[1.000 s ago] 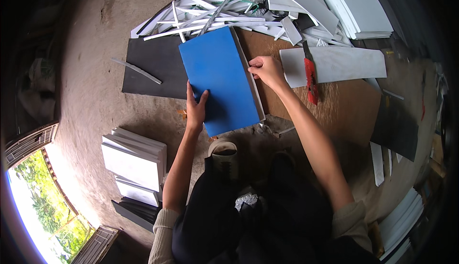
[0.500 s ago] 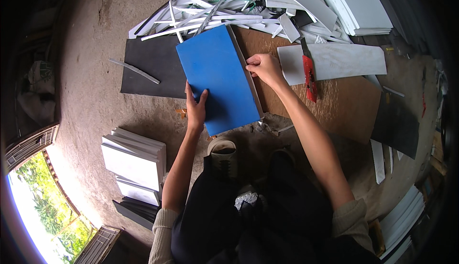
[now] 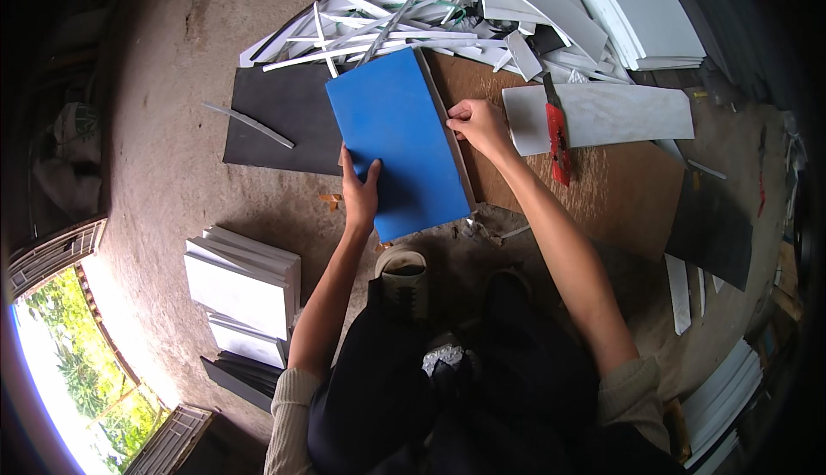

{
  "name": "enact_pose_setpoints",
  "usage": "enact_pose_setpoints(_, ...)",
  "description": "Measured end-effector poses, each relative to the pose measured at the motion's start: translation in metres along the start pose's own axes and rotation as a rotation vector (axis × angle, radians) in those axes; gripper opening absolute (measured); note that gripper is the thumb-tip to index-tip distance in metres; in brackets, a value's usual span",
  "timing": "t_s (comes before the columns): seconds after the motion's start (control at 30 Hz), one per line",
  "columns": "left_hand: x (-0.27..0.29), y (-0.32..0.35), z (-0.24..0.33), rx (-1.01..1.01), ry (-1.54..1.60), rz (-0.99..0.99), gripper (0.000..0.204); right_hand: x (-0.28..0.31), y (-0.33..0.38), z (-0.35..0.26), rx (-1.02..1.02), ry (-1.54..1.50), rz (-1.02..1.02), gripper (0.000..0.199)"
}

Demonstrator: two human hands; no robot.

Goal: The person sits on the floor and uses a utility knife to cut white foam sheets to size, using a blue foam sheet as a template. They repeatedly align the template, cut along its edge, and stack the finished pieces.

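A: Where is the blue board (image 3: 397, 141)?

B: Flat over a brown sheet (image 3: 602, 191) and a dark sheet (image 3: 280, 118) on the concrete floor (image 3: 163, 139), just ahead of the person's shoes.

A: How is it held?

B: The left hand (image 3: 360, 189) lies on the near left part, fingers spread flat on the face, seemingly pressing it down. The right hand (image 3: 478, 124) has its fingers curled closed on the right long edge, likely steadying or squaring it.

A: And around it?

B: A red utility knife (image 3: 557, 135) lies on a white panel (image 3: 602, 114) just beside the right hand. White offcut strips (image 3: 387, 10) are heaped beyond, and stacked white panels (image 3: 241, 290) sit to the left.
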State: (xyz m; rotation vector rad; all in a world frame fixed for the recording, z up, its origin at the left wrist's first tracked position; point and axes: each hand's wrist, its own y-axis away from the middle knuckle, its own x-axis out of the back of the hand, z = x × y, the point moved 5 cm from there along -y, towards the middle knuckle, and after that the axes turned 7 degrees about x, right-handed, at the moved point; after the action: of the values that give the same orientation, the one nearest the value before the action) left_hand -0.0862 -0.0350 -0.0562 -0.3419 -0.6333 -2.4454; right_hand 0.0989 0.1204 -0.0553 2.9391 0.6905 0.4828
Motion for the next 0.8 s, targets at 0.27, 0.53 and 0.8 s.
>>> enact_pose_setpoints(0.27,0.001,-0.004,-0.007,0.038,0.126,-0.062,0.063,-0.001,0.0,-0.003,-0.053,0.05,-0.073,0.016)
enact_pose_setpoints(0.53,0.0,-0.002,-0.007,0.056,0.186,-0.091,0.062,-0.001,-0.001,0.002,-0.068,0.01,-0.069,0.017)
enact_pose_setpoints(0.8,-0.002,0.001,0.002,-0.033,0.048,-0.013,0.063,0.001,-0.002,0.005,-0.037,-0.022,-0.019,0.014)
